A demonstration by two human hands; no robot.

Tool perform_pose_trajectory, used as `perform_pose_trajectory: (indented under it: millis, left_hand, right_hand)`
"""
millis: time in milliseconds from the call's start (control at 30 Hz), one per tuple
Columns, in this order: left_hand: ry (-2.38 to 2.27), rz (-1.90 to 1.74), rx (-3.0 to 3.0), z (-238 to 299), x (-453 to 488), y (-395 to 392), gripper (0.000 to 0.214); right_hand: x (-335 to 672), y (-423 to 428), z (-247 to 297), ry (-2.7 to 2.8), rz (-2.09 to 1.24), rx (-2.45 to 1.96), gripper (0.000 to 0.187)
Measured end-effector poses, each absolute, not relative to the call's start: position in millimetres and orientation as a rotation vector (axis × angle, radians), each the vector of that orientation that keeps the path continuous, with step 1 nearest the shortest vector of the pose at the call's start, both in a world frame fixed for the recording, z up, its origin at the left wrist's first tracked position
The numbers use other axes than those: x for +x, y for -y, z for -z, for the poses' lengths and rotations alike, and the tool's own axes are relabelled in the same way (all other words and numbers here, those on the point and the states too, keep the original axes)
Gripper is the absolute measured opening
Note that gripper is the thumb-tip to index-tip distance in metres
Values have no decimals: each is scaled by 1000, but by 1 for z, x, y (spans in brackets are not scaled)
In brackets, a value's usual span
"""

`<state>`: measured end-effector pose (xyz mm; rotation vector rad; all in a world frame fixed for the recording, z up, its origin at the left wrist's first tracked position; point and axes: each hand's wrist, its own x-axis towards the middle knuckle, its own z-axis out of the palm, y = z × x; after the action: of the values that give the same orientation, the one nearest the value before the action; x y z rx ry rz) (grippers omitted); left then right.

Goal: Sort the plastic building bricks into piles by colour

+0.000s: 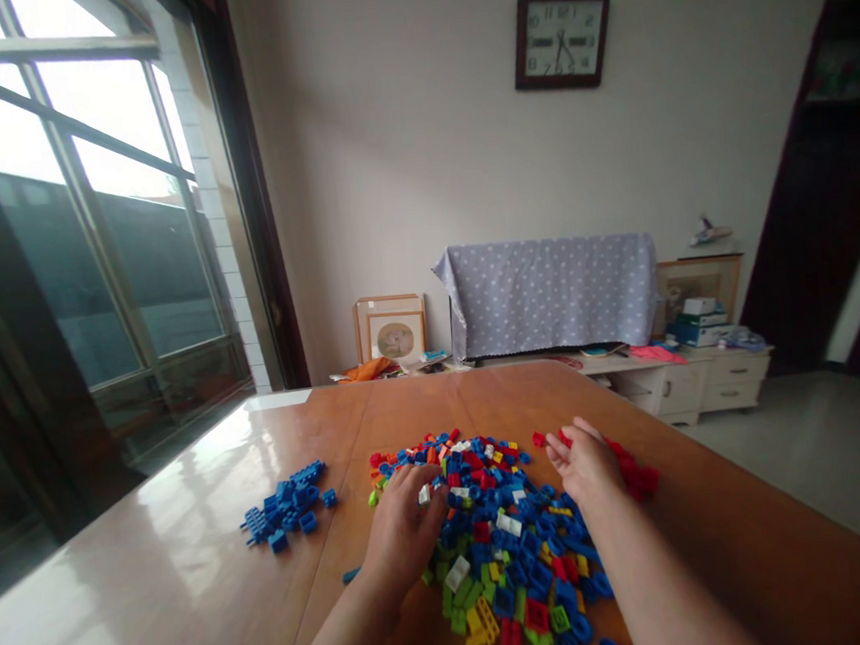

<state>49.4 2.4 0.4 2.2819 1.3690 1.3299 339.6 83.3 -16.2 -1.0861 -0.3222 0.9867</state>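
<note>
A large mixed pile of toy building bricks point(508, 524) in blue, green, red, yellow and white lies in front of me. My left hand point(406, 515) is at the pile's left side, thumb and fingers apart. A white brick point(424, 496) shows in the gap between them; whether they touch it I cannot tell. My right hand point(587, 461) is off the pile's right side, half turned up with its fingers loosely spread, beside a group of red bricks point(639, 473). My wrist and hand hide part of that group. Apart on the left lies a group of blue bricks point(287, 506).
The bricks lie on a brown wooden table point(333, 421), with a window at left. Past its far edge stand a low white cabinet point(728, 382), a cloth-covered object point(552, 292) and framed pictures point(393, 336). A clock point(563, 39) hangs on the wall.
</note>
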Motion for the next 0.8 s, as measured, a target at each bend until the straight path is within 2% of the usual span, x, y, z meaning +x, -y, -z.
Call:
perform_pose_trajectory:
  millis: [133, 267, 367, 533, 800]
  left_hand:
    - [-1375, -1367, 2254, 3, 48, -5, 24]
    - [-1409, -1388, 2197, 7, 46, -10, 24]
    - [-1446, -1391, 2170, 9, 44, -12, 23]
    - [-1449, -1401, 2170, 8, 44, -11, 23]
    - [-1402, -1355, 2200, 5, 45, -7, 23]
  right_hand:
    - [342, -89, 29, 394, -1065, -1097, 25]
    - [349, -97, 43, 408, -1082, -1168, 14]
    - [355, -103, 48, 402, -1004, -1206, 15]
    - [352, -109, 47, 473, -916, -1142, 39]
    - [336, -104, 42, 533, -1079, -1053, 30]
